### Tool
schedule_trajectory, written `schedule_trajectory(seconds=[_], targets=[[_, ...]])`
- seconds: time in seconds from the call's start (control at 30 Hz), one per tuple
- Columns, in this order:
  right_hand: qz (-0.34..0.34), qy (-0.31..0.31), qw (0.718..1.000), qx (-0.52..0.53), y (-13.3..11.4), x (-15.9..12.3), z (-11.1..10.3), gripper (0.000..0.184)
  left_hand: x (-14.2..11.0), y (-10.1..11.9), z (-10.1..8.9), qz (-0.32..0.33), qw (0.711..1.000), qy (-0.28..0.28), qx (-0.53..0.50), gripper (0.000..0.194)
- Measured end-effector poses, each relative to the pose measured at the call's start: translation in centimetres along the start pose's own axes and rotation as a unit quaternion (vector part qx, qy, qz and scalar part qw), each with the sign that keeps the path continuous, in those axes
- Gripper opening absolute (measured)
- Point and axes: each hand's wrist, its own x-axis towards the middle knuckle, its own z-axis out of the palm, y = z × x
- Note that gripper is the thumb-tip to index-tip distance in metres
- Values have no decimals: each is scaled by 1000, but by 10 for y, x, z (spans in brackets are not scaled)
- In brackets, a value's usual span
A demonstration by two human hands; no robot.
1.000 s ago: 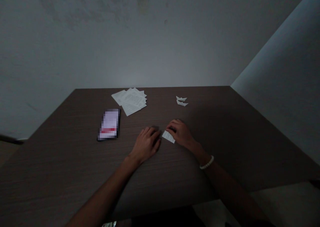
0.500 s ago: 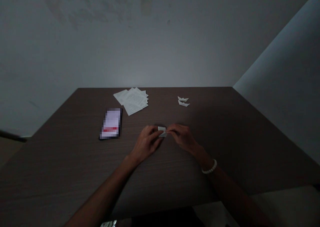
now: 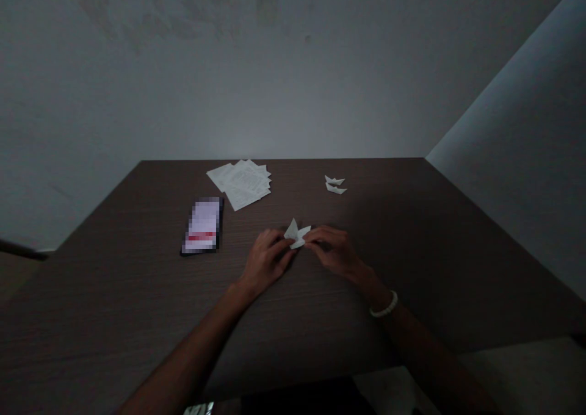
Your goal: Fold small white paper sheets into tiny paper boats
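Both hands [image 3: 269, 257] [image 3: 333, 250] pinch the small folded paper [image 3: 297, 235] between them — two paper boats [image 3: 336, 185] sit beyond, far right on the surface [image 3: 274, 317].

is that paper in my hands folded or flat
Folded: the paper shows pointed flaps angled apart between the left hand and right hand.

Head cam, only view: looks from the person's head, forward and down across the table [image 3: 293, 335] to the wall [image 3: 293, 91]. Left hand [image 3: 266, 259] and right hand [image 3: 337, 253] mid-frame, fairly near; wall farther off.
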Motion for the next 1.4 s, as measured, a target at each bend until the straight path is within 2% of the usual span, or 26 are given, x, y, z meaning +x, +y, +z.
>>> schedule_trajectory(seconds=[0.17, 0.3, 0.47, 0.57, 0.73, 0.87, 0.97, 1.13, 1.4], targets=[[-3, 3, 1000, 6, -3, 0, 0, 7, 1, 1, -1, -13, 1000, -15, -1, 18], [58, 28, 997, -31, -1, 1, -2, 11, 1, 0, -2, -14, 999, -42, -2, 17], [118, 68, 989, -54, 13, -1, -2, 23, -1, -1, 0, 8, 998, -64, 13, 17], [104, 18, 993, -52, 17, -2, -1, 30, -2, -3, 1, 21, 996, -77, 34, 18], [51, -54, 995, -73, 18, -2, 1, 5, -2, -4, 1, 23, 995, -85, 34, 17], [33, -70, 992, -95, 17, -4, 2, 8, -3, -2, 1, -29, 996, -77, 27, 10], [22, -95, 989, -112, 16, -4, 1, 9, -3, -2, 2, -67, 992, -100, 36, 10], [26, -133, 981, -140, 11, -5, 2, 13, -2, -3, 4, -58, 985, -152, 54, 18], [39, -166, 969, -178, 7, -4, 1, 24, 2, 1, 1, -37, 988, -149, 26, 23]])
